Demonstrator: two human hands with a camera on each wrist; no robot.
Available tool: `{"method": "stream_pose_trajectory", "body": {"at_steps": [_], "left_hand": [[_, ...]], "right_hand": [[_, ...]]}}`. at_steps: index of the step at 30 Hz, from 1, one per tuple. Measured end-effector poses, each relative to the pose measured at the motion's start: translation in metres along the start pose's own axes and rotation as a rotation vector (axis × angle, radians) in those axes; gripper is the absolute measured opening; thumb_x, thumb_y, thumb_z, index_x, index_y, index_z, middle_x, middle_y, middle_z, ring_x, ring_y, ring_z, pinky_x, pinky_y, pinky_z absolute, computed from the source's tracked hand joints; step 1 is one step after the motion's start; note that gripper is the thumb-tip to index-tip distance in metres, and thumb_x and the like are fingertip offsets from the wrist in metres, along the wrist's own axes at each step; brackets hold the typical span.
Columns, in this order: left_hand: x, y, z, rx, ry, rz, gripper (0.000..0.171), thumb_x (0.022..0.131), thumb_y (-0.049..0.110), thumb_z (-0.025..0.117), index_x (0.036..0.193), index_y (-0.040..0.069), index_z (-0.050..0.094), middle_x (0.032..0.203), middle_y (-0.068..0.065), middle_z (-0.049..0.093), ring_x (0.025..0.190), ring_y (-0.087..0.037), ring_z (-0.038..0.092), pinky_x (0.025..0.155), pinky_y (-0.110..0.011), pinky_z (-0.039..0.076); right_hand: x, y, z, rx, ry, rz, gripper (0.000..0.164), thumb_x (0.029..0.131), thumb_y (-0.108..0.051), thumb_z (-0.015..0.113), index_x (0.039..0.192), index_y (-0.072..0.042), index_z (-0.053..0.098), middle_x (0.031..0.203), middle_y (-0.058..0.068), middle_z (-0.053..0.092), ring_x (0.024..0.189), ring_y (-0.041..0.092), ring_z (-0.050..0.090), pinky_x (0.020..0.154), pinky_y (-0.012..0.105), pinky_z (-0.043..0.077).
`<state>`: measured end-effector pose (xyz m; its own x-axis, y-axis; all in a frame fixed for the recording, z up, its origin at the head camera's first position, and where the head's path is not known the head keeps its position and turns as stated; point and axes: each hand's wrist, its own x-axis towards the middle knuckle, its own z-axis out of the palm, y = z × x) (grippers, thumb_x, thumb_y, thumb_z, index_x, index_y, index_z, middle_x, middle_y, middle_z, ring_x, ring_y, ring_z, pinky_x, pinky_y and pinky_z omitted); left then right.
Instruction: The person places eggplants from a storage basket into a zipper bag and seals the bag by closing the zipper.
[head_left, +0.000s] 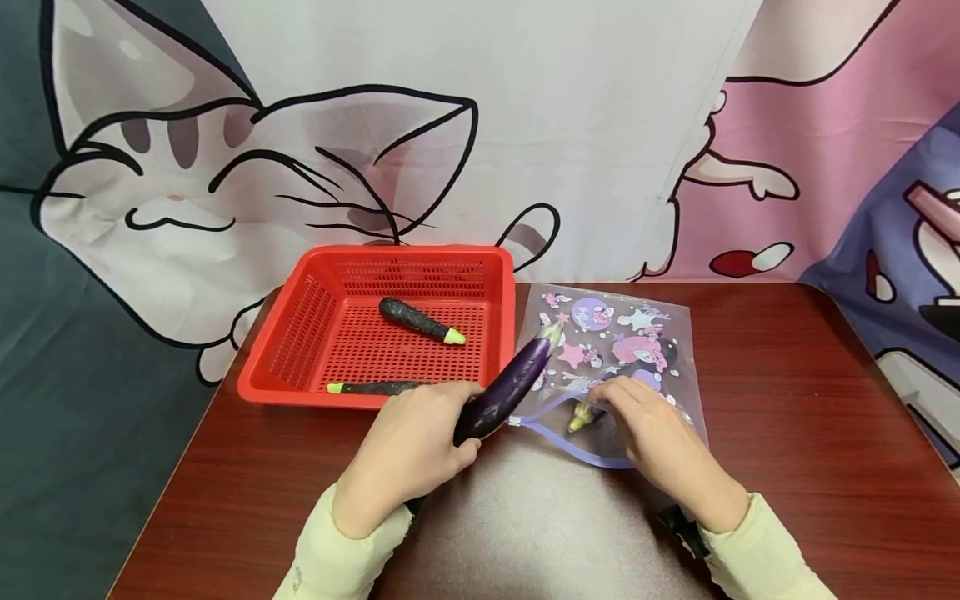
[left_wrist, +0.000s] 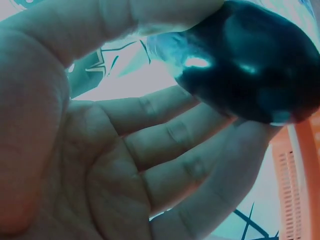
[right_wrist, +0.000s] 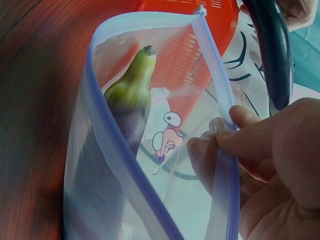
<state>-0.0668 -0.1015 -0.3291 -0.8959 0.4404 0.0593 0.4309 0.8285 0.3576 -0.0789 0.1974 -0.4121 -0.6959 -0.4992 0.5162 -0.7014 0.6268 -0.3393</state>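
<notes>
My left hand grips a glossy purple eggplant near its thick end, thumb and fingers around it. The pale green stem end points up and away, over the left part of a clear zip bag with pink and purple cartoon prints. My right hand pinches one side of the bag's purple zip rim between thumb and fingers, and the mouth gapes wide. Inside the bag lies another eggplant, its greenish stem end towards the opening. In the left wrist view, the held eggplant's dark rounded end sits against my fingers.
A red perforated basket stands left of the bag. In it lie two dark, slender vegetables with bright green ends, one in the middle and one along the front wall. A cartoon-print cloth hangs behind the wooden table.
</notes>
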Motion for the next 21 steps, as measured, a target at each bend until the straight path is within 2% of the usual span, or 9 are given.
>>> {"method": "stream_pose_trajectory", "body": {"at_steps": [4, 7, 9, 11, 14, 16, 18, 20, 21], "left_hand": [[0.000, 0.002, 0.004, -0.002, -0.014, 0.023, 0.041, 0.074, 0.020, 0.084, 0.113, 0.015, 0.071, 0.088, 0.006, 0.069, 0.071, -0.012, 0.060, 0.061, -0.033, 0.046], [-0.001, 0.004, 0.005, -0.005, -0.028, 0.034, 0.040, 0.074, 0.021, 0.083, 0.112, 0.015, 0.071, 0.085, 0.007, 0.067, 0.069, -0.012, 0.059, 0.058, -0.032, 0.045], [-0.001, 0.005, 0.006, -0.004, -0.035, 0.040, 0.040, 0.074, 0.021, 0.083, 0.112, 0.015, 0.071, 0.083, 0.007, 0.066, 0.068, -0.011, 0.057, 0.057, -0.031, 0.043], [-0.002, 0.007, 0.006, -0.002, -0.038, 0.049, 0.037, 0.074, 0.021, 0.083, 0.109, 0.016, 0.071, 0.080, 0.009, 0.064, 0.066, -0.011, 0.056, 0.057, -0.031, 0.042], [-0.002, 0.009, 0.007, 0.001, -0.040, 0.068, 0.034, 0.073, 0.020, 0.083, 0.105, 0.017, 0.071, 0.078, 0.010, 0.062, 0.065, -0.011, 0.054, 0.057, -0.031, 0.041], [-0.003, 0.010, 0.007, 0.000, -0.046, 0.080, 0.033, 0.072, 0.020, 0.083, 0.103, 0.017, 0.071, 0.078, 0.011, 0.061, 0.066, -0.011, 0.054, 0.058, -0.031, 0.042], [-0.003, 0.011, 0.008, -0.002, -0.054, 0.085, 0.033, 0.072, 0.019, 0.083, 0.103, 0.017, 0.071, 0.080, 0.011, 0.062, 0.067, -0.011, 0.055, 0.058, -0.031, 0.042], [-0.003, 0.011, 0.009, -0.005, -0.065, 0.087, 0.033, 0.072, 0.018, 0.083, 0.103, 0.016, 0.071, 0.082, 0.010, 0.063, 0.067, -0.011, 0.055, 0.058, -0.030, 0.042], [-0.003, 0.011, 0.009, -0.006, -0.069, 0.089, 0.033, 0.072, 0.018, 0.083, 0.103, 0.016, 0.072, 0.082, 0.010, 0.064, 0.067, -0.011, 0.055, 0.057, -0.030, 0.042]], "right_hand": [[0.001, -0.001, 0.000, 0.002, -0.001, 0.005, 0.020, 0.088, 0.010, 0.057, 0.100, -0.005, 0.064, 0.100, -0.001, 0.065, 0.092, 0.016, 0.059, 0.083, 0.028, 0.045], [0.001, -0.001, 0.000, 0.008, 0.000, 0.004, 0.018, 0.091, 0.008, 0.055, 0.101, -0.005, 0.064, 0.100, -0.001, 0.065, 0.093, 0.016, 0.060, 0.084, 0.028, 0.045], [0.001, -0.001, 0.000, 0.009, 0.005, 0.000, 0.015, 0.099, -0.001, 0.049, 0.101, -0.005, 0.063, 0.100, 0.000, 0.064, 0.094, 0.016, 0.060, 0.085, 0.029, 0.045], [0.001, -0.001, 0.001, 0.006, 0.015, -0.006, 0.026, 0.106, -0.011, 0.039, 0.101, -0.004, 0.063, 0.100, 0.000, 0.064, 0.094, 0.017, 0.060, 0.085, 0.029, 0.045], [0.001, -0.001, 0.001, -0.005, 0.022, -0.004, 0.043, 0.109, -0.024, 0.025, 0.101, -0.005, 0.063, 0.100, -0.001, 0.065, 0.094, 0.016, 0.061, 0.085, 0.029, 0.046], [0.000, -0.001, 0.001, -0.008, 0.021, -0.001, 0.040, 0.109, -0.022, 0.028, 0.102, -0.005, 0.063, 0.100, -0.001, 0.065, 0.094, 0.016, 0.061, 0.084, 0.030, 0.046], [0.000, -0.001, 0.000, -0.007, 0.019, 0.001, 0.025, 0.107, -0.011, 0.039, 0.103, -0.006, 0.063, 0.101, -0.001, 0.065, 0.094, 0.016, 0.061, 0.084, 0.030, 0.046], [0.001, -0.002, 0.000, -0.003, 0.021, -0.002, 0.017, 0.098, 0.003, 0.049, 0.103, -0.005, 0.063, 0.102, -0.001, 0.065, 0.094, 0.017, 0.061, 0.084, 0.031, 0.047], [0.001, -0.002, -0.001, -0.003, 0.026, -0.005, 0.021, 0.092, 0.010, 0.053, 0.103, -0.005, 0.063, 0.102, -0.001, 0.065, 0.094, 0.017, 0.061, 0.084, 0.032, 0.047]]}}
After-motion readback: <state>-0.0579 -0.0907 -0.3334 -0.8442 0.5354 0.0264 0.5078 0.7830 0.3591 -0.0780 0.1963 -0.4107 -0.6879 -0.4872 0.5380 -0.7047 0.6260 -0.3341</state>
